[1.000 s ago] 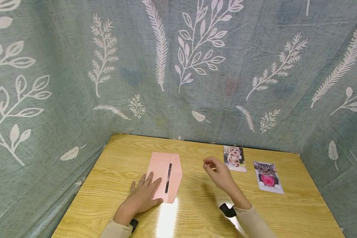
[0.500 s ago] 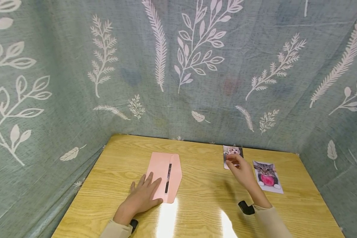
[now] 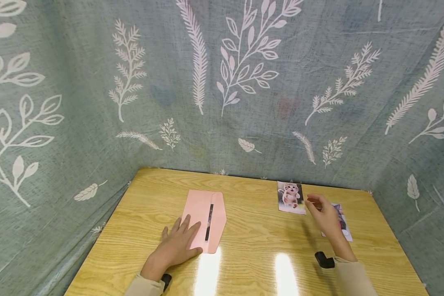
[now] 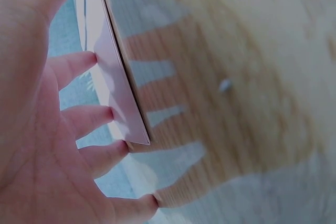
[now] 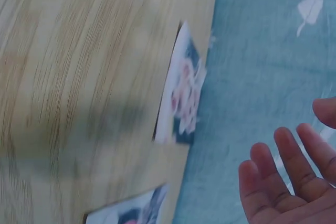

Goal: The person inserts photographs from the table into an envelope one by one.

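A pale pink paper envelope with an unfolded flap (image 3: 197, 203) lies on the desk (image 3: 244, 230) under the fingers of the left hand (image 3: 174, 247). Its flap (image 3: 219, 222) points toward the right hand (image 3: 322, 214), and in the gap at the flap's base shows a narrow dark strip (image 3: 209, 224), probably the edge of a print tucked inside.

The left hand is spread with its fingers straight, fingertips on the envelope and the little finger down on the desk beside it. This light press seems meant to stop the thin paper sliding while leaving the mouth uncovered.

Well apart from it, the right hand is relaxed, fingers loosely bent, holding nothing. It hovers above a small photo print of a grey tabby cat (image 3: 343, 220), hiding much of it. Just beyond its fingertips, toward the left hand's side, lies a photo print of a pale kitten (image 3: 290, 197). Both prints lie flat and face up, apart from each other, perhaps so each can be seen and picked up singly.

Beyond both hands hangs a grey-green cloth with white leaf patterns (image 3: 207, 135).
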Demonstrator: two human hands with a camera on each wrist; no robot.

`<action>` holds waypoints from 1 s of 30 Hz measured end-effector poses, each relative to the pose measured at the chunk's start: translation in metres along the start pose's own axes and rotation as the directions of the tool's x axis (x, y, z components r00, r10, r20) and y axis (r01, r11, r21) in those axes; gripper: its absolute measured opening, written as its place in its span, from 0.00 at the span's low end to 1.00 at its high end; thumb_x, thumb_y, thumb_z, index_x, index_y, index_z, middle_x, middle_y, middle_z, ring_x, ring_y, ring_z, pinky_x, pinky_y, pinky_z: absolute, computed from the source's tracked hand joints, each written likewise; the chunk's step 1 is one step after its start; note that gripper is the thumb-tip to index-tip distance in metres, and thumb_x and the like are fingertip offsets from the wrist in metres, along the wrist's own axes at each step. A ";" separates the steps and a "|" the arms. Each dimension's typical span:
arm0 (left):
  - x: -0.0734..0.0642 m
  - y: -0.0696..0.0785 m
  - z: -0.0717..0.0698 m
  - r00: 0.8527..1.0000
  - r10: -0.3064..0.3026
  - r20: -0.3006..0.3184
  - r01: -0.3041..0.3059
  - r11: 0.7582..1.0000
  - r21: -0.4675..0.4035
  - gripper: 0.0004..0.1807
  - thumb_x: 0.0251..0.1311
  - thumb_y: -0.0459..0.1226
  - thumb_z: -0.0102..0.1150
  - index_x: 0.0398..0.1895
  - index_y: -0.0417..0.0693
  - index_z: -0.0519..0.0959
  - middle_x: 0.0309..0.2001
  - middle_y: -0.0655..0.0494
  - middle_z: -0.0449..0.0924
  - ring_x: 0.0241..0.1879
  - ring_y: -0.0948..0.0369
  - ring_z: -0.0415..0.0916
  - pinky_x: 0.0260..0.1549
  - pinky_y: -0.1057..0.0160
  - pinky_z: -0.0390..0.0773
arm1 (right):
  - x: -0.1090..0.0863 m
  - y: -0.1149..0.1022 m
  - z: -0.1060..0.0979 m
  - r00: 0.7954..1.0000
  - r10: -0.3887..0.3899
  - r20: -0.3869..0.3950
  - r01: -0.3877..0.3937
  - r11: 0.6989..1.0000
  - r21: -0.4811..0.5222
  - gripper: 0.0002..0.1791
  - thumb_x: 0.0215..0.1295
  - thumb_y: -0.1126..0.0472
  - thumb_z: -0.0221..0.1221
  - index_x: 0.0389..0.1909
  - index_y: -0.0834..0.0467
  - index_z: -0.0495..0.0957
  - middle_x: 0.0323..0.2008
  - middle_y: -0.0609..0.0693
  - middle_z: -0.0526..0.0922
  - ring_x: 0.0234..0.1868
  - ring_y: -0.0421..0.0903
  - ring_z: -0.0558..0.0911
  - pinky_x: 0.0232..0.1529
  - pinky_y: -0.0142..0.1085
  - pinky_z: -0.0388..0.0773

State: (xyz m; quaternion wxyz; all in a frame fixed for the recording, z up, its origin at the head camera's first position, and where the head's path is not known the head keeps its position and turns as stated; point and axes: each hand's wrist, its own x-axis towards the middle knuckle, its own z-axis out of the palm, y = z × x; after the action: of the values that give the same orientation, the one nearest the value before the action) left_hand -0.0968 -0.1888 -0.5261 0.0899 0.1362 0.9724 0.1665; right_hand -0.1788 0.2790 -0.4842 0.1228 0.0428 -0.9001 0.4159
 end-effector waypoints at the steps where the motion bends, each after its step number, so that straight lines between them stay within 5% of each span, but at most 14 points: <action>1: 0.000 0.000 0.000 1.000 0.000 -0.001 0.000 1.000 -0.001 0.44 0.61 0.61 0.62 0.78 0.57 0.61 0.78 0.41 0.47 0.75 0.36 0.42 0.59 0.21 0.47 | 0.000 0.002 -0.003 1.000 0.006 -0.001 -0.006 1.000 -0.008 0.20 0.76 0.58 0.56 0.60 0.66 0.75 0.51 0.64 0.81 0.48 0.56 0.80 0.43 0.22 0.70; 12: 0.000 -0.001 0.000 1.000 0.000 0.009 0.000 1.000 -0.012 0.44 0.61 0.62 0.62 0.78 0.58 0.61 0.79 0.42 0.46 0.75 0.37 0.41 0.59 0.21 0.46 | 0.004 0.047 -0.027 0.993 0.109 -0.039 -0.112 0.989 -0.098 0.24 0.76 0.56 0.54 0.64 0.68 0.71 0.58 0.68 0.75 0.54 0.63 0.76 0.44 0.42 0.78; 19: 0.000 -0.003 0.001 1.000 0.001 0.009 -0.001 1.000 -0.013 0.44 0.61 0.62 0.61 0.78 0.59 0.61 0.79 0.42 0.46 0.76 0.37 0.41 0.59 0.21 0.46 | 0.008 0.066 -0.043 0.982 0.185 0.037 -0.180 0.978 -0.105 0.30 0.76 0.56 0.53 0.67 0.75 0.64 0.63 0.78 0.65 0.60 0.74 0.68 0.53 0.65 0.69; 25: 0.000 -0.003 0.001 1.000 0.002 0.012 -0.002 1.000 -0.015 0.44 0.61 0.62 0.61 0.78 0.59 0.61 0.79 0.42 0.46 0.76 0.37 0.41 0.59 0.21 0.46 | 0.012 0.080 -0.053 0.949 0.281 0.142 -0.263 0.956 -0.133 0.38 0.77 0.51 0.52 0.72 0.76 0.54 0.67 0.82 0.54 0.64 0.78 0.61 0.56 0.68 0.66; 30: 0.000 -0.002 0.001 1.000 0.004 0.009 -0.004 1.000 -0.020 0.44 0.61 0.62 0.61 0.78 0.59 0.61 0.79 0.42 0.47 0.76 0.37 0.41 0.59 0.21 0.46 | 0.018 0.097 -0.055 0.919 0.354 0.171 -0.316 0.924 -0.214 0.45 0.74 0.46 0.54 0.73 0.77 0.49 0.66 0.82 0.57 0.64 0.77 0.62 0.58 0.67 0.65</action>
State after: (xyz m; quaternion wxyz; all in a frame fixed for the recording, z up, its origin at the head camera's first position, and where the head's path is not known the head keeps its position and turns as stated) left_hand -0.0972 -0.1904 -0.5275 0.0951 0.1381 0.9701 0.1756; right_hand -0.2031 0.3842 -0.5173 -0.0411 -0.0811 -0.9360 0.3401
